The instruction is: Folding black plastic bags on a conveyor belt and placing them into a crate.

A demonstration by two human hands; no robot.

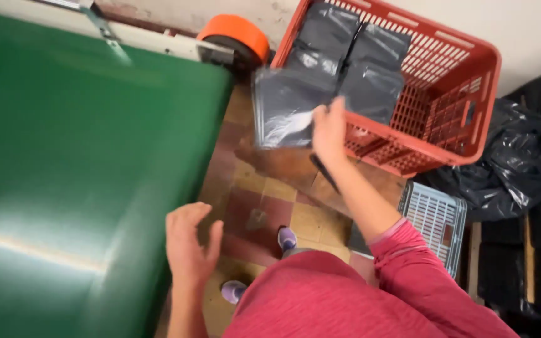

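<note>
The right hand (329,128), just above the middle of the frame, is closed on a dark grey plastic pouch (283,109), pinching its lower right corner; the pouch is blurred and hangs in the air just left of the red crate (464,94). Its upper edge overlaps the crate's near corner in the picture. Inside the crate, in the upper middle of the frame, lie more dark grey pouches (361,59), stacked and overlapping. The crate is tilted and rests on something brown below it.

The left hand (189,247), lower middle, is open with fingers loosely curled and holds nothing; it hovers beside the edge of the green surface (76,163), which fills the left half of the frame.

An orange roller (236,32) sits at the surface's far end. A pale blue-grey crate (436,219) stands at lower right, with black plastic bags (515,163) beside it. Below is a tiled floor (270,200).
</note>
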